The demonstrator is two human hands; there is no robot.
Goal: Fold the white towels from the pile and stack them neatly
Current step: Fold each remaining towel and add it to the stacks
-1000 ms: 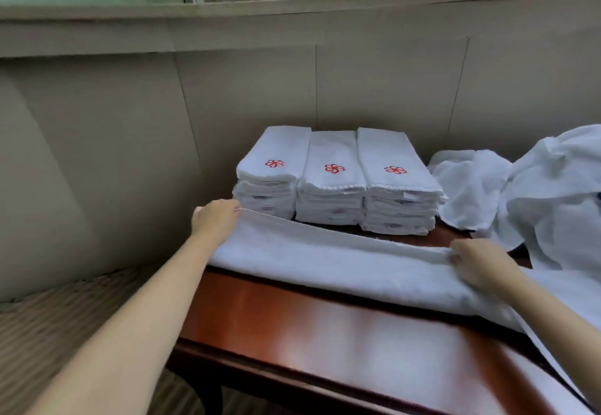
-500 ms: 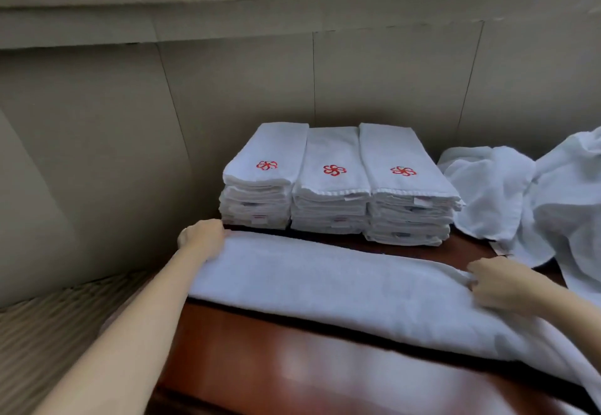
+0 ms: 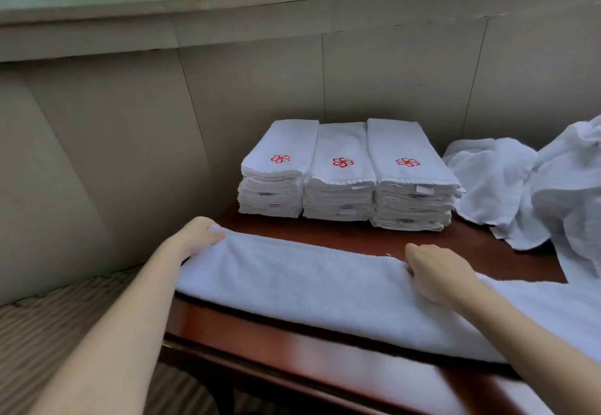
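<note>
A long white towel [image 3: 312, 279] lies folded lengthwise across the red-brown wooden table [image 3: 260, 336]. My left hand [image 3: 198, 235] grips its far left corner at the table's left end. My right hand [image 3: 439, 273] pinches the towel's far edge about two thirds along. Behind the towel stand three side-by-side stacks of folded white towels [image 3: 344, 170], each topped by a red flower emblem. A loose pile of unfolded white towels [image 3: 533, 183] is heaped at the back right.
A beige panelled wall [image 3: 227, 96] rises right behind the stacks, with a window ledge above. A striped floor [image 3: 48, 333] lies to the left of the table. The towel's right end runs out of view at the frame's right edge.
The far edge of the towel has come toward me, away from the stacks. My right hand has moved leftward along that edge. My left hand keeps hold of its corner.
</note>
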